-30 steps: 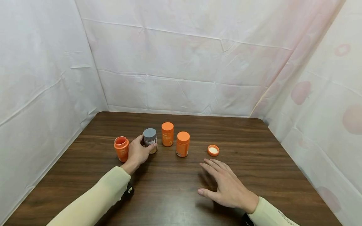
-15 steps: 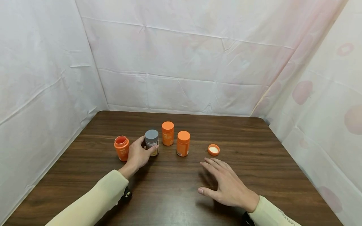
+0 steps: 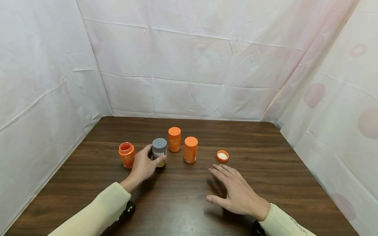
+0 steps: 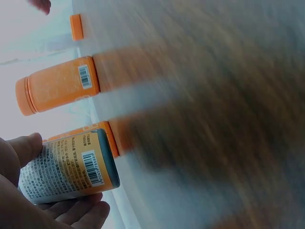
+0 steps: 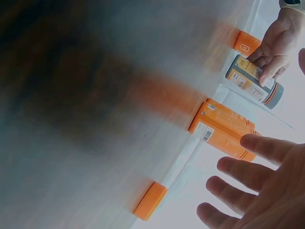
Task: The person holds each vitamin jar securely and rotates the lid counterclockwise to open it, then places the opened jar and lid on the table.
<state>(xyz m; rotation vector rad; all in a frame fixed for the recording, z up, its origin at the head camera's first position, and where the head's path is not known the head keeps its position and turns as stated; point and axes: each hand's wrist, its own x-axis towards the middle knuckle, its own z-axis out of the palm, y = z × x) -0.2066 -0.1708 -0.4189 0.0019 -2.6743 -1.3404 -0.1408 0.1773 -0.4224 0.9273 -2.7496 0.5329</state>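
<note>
My left hand (image 3: 143, 166) grips a grey-capped bottle (image 3: 159, 147), thumb on the near side and fingers round the far side. The bottle is upright, with a yellow and white printed label (image 4: 71, 164) and a dark base. In the right wrist view its base shows a little above the tabletop. Just left of that hand stands an orange bottle without a cap (image 3: 127, 156), its red mouth facing up. My right hand (image 3: 237, 193) hovers palm down with fingers spread, holding nothing. Beyond its fingertips lies an orange cap (image 3: 222, 156), pale inside up.
Two capped orange bottles stand right of the grey-capped one: a rear orange bottle (image 3: 175, 141) and a nearer orange bottle (image 3: 190, 151). The brown wooden table (image 3: 189, 203) has rounded far corners. White patterned sheeting (image 3: 189, 65) encloses the back and both sides.
My left hand has brought the grey-capped bottle slightly nearer to me and to the right. The right hand and the other bottles have stayed in place.
</note>
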